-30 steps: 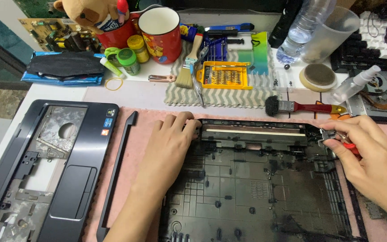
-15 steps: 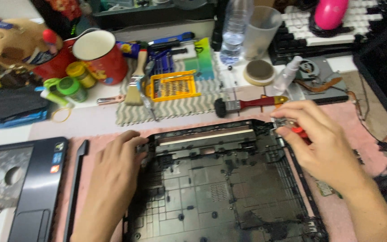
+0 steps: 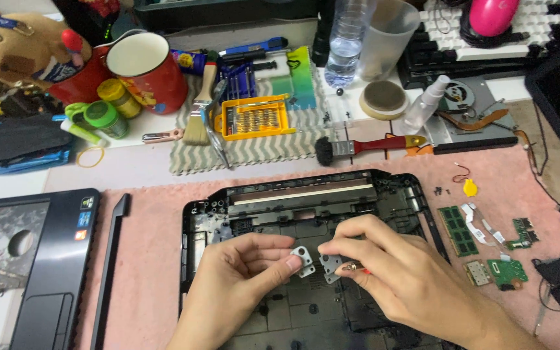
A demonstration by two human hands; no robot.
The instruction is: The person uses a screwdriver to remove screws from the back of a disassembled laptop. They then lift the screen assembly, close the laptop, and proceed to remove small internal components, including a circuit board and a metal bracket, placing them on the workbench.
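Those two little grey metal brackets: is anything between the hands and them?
No. The left hand pinches one small grey bracket at its fingertips, and the right hand holds the other bracket beside it, along with a red-tipped tool. Both hover over the black laptop base; nothing visible intervenes.

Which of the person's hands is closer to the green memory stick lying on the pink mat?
Right. The right hand is just left of the memory stick, while the left hand is farther left, over the black laptop shell.
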